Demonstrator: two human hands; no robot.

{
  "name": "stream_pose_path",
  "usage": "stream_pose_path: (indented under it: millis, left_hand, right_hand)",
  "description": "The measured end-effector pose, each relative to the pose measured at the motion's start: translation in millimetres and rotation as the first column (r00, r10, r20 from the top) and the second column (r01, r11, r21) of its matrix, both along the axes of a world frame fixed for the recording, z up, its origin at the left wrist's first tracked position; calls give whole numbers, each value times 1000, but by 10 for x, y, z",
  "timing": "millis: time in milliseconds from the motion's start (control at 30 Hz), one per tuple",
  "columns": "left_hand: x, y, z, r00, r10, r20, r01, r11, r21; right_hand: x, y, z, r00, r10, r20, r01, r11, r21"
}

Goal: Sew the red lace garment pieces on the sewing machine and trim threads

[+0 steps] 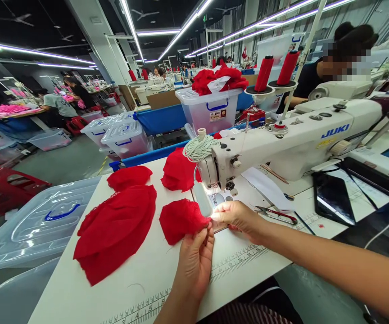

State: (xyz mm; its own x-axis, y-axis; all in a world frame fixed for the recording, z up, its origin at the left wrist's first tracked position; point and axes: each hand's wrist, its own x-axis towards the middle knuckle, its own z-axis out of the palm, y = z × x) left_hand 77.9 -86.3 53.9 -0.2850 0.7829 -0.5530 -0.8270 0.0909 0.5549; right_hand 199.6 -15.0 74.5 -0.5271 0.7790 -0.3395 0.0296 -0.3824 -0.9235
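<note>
Both my hands pinch the right corner of a small red fabric piece (180, 221) in front of the sewing machine (269, 144). My left hand (196, 261) grips its lower edge between thumb and fingers. From the right, my right hand (237, 218) holds the tip of the same piece, close to the pale plate beside the needle area. The needle itself is too small to make out. Left of my hands lie a large red fabric piece (116, 229) and a smaller red piece (130, 177). Another red piece (177, 168) rests just left of the machine head.
Red-handled scissors (277, 215) and a dark phone or tablet (334, 195) lie right of my hands. Red thread cones (264, 74) stand behind the machine. A lidded plastic box (211, 108) carries red fabric. Clear bins (46, 220) flank the table's left. A person (305, 85) sits at right.
</note>
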Motion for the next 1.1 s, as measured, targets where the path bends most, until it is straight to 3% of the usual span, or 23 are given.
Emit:
stream_pose_path:
  millis: [133,333,500,600,833,1100]
  left_hand:
    - [27,-20,10,991,-103,-86,102,995,-13]
    - [-60,-11,123,949,-269,-165,274,962,6]
    - [-147,110,209,964,-236,-126,217,965,-147]
    - [-158,147,179,977,-163,-136,148,983,-108]
    - [-89,123,93,987,-109,-117,113,993,36]
    - [-85,158,76,996,-29,-84,28,1000,-14]
  right_hand:
    - [-110,-107,-91,991,-120,-60,115,990,-84]
    - [-277,-48,-209,958,-273,-85,258,955,-149]
    - [-248,-194,-90,951,-253,-180,248,968,-49]
    - [-165,-308,-73,950,-244,-196,262,963,67]
    - [-100,-351,-192,935,-289,-205,311,947,83]
    - [-108,-346,-292,935,-309,-175,334,933,136]
